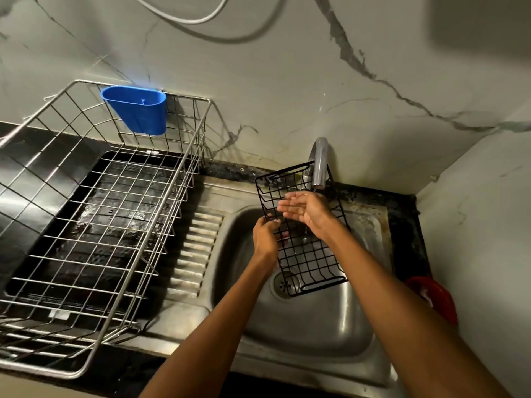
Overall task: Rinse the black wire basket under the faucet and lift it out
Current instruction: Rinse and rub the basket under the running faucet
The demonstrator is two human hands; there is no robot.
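The black wire basket (309,261) hangs tilted over the steel sink (330,320), its far end up under the faucet (319,165). My left hand (266,237) grips the basket's left edge. My right hand (304,209) lies flat and open inside the basket just below the spout, fingers pointing left and wet. A thin stream of water falls past it through the wires.
A large steel dish rack (94,225) with a blue plastic cup holder (136,109) fills the counter on the left. The ribbed drainboard (195,251) lies between rack and sink. A red object (434,297) sits at the right wall. The drain (286,284) is under the basket's near end.
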